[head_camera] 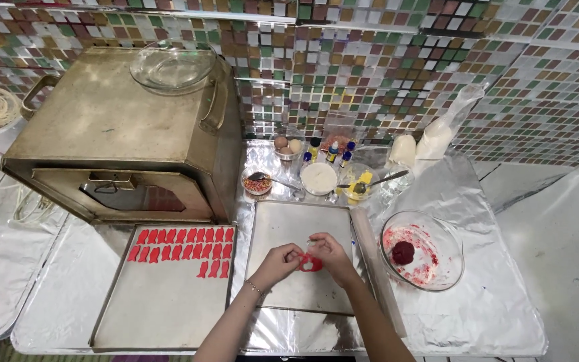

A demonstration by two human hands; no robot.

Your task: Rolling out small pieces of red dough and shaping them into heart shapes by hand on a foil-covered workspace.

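Both my hands meet over a bare metal baking tray point(283, 221) in the middle of the foil-covered counter. My left hand point(277, 260) and my right hand point(330, 255) together hold a small piece of red dough point(311, 263) between the fingertips, just above the tray. Left of it lies a second baking tray point(155, 308) carrying several rows of red fish-shaped dough pieces point(182, 243) along its far edge. A glass bowl point(437, 268) with a dark red dough ball point(403, 252) stands to the right of my hands.
A metal box oven point(108, 127) with a glass bowl point(172, 67) on top fills the back left. Behind the trays stand small bowls of sprinkles point(257, 181), white powder point(319, 178) and yellow stuff point(360, 181), eggs point(288, 143), small colour bottles point(333, 153) and bags of flour point(430, 141).
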